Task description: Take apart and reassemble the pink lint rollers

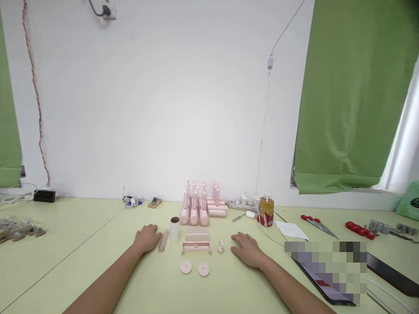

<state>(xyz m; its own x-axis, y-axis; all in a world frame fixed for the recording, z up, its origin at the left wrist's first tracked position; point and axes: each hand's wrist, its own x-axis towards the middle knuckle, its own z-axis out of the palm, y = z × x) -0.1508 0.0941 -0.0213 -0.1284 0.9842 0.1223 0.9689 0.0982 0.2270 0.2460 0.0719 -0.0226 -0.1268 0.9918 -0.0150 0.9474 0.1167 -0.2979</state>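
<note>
My left hand (147, 238) lies palm down on the pale green table (81, 244), fingers loosely curled, holding nothing. Just right of it lies a pink rod (163, 240) and a cream tube (175, 230) stands upright. My right hand (248, 250) rests flat, fingers stretched out, empty. Between the hands lie a pink block (197, 236), a pink bracket (196, 247), a small pink piece (221, 247) and two pink discs (195, 267). Behind them stands a cluster of assembled pink rollers (201, 203).
A bottle of amber liquid (266, 210), a power strip (242, 204) and a white cloth (291, 230) sit at the back right. Red-handled tools (317, 223) and a dark tablet (327, 279) lie at the right. Clear items (19, 227) sit far left.
</note>
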